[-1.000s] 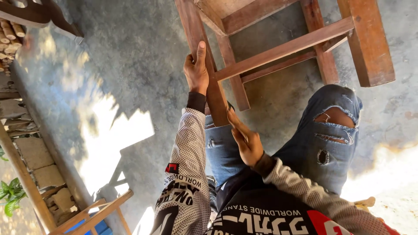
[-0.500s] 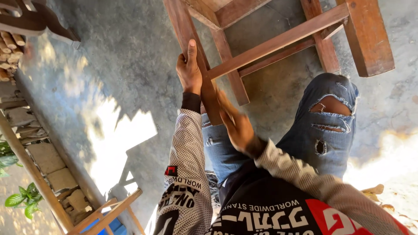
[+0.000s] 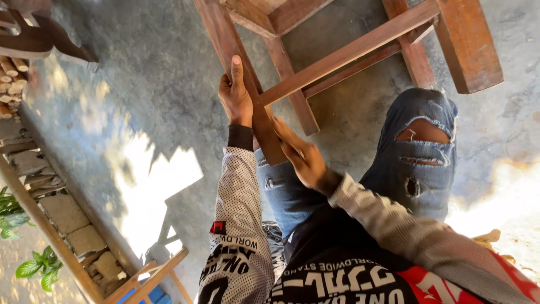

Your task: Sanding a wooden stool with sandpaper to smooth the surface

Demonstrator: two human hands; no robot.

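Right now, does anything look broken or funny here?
Yes. The jeans are ripped open at the knee, with a smaller hole below. The wooden frame lies tipped on the floor, its legs slanting sideways, while the left hand and right hand press on one leg.

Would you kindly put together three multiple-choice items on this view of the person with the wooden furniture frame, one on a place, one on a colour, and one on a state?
1. Where does the left hand rest?
A. on a leg of the wooden frame
B. on the floor
C. on the knee

2. What colour are the torn jeans?
A. black
B. blue
C. white

3. How does the right hand lie?
A. clenched in a fist away from the wood
B. holding a hammer
C. flat, fingers stretched along the leg of the frame

Answers: 1 A, the fingers wrap the slanted leg from its left side; 2 B, faded blue denim shows around the rips at the knee; 3 C, the open palm lies against the lower end of the same leg, and no tool is in it.
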